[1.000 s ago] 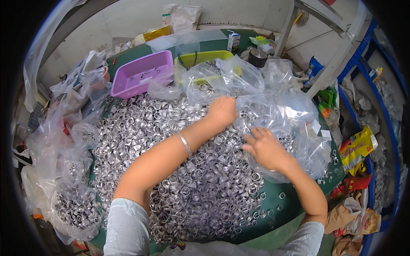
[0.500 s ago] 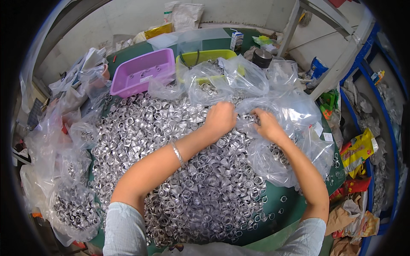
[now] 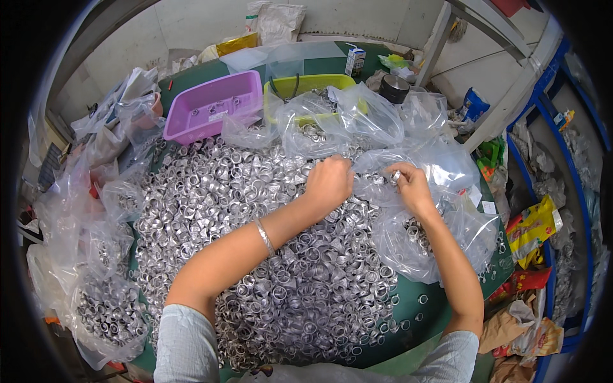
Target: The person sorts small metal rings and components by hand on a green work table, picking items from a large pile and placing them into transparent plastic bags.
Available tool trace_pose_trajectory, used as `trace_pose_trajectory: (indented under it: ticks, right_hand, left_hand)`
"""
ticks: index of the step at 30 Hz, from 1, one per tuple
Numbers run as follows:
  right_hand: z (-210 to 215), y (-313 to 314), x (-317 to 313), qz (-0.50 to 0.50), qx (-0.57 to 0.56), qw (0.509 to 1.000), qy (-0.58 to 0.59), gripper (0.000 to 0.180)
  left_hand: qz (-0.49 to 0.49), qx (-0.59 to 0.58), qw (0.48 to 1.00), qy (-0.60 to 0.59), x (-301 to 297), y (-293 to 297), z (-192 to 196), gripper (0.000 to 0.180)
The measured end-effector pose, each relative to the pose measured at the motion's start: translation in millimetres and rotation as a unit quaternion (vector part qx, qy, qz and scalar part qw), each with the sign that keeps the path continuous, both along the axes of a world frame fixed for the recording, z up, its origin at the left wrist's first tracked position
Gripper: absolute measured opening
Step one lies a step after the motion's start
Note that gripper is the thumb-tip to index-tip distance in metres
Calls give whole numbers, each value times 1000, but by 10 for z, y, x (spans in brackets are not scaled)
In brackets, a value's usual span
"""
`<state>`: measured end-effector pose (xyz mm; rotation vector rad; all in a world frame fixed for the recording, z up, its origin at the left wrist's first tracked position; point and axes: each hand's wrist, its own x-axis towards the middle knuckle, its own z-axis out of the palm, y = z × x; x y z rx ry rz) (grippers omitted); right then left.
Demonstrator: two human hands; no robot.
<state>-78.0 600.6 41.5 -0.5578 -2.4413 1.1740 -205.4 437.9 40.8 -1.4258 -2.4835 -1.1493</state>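
A big heap of small silver metal rings (image 3: pixel 255 242) covers the green table (image 3: pixel 440 313). A large clear plastic bag (image 3: pixel 440 191) with some rings inside lies at the right of the heap. My left hand (image 3: pixel 329 182), with a silver bracelet on its wrist, is closed over rings at the bag's mouth. My right hand (image 3: pixel 412 188) rests on the bag just to the right and pinches the plastic, with a ring at its fingertips. The two hands are close together, a short gap apart.
A purple basket (image 3: pixel 214 105) and a yellow-green basket (image 3: pixel 306 86) stand behind the heap. Clear bags holding rings lie at the left (image 3: pixel 108 306). A small box (image 3: pixel 354 60) and a tape roll (image 3: pixel 394 88) sit at the back. Blue shelving (image 3: pixel 562 191) and coloured packets are at the right.
My right hand has moved up and left from the lower part of the bag to its mouth beside my left hand, which shifted slightly.
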Motion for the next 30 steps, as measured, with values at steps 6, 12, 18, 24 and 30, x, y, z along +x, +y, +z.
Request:
trace_pose_trajectory:
  ticks: [6, 12, 18, 24, 30]
  right_hand:
    - [152, 63, 46, -32, -360, 931, 47, 30]
    - [240, 59, 60, -24, -548, 827, 123, 33]
    - [152, 120, 92, 2, -455, 889, 44, 23]
    - [-11, 77, -240, -28, 104, 994, -33, 14]
    - [-4, 26, -454, 67, 386, 914, -105, 14]
  left_hand:
    - [-1, -9, 1000, 7, -4, 8, -15, 15]
    - [3, -4, 1000, 7, -20, -2, -34, 15]
    - [1, -4, 1000, -2, -18, 22, -14, 15]
    - [4, 13, 1000, -28, -27, 35, 18, 17]
    - [14, 17, 999, -40, -43, 24, 11, 18]
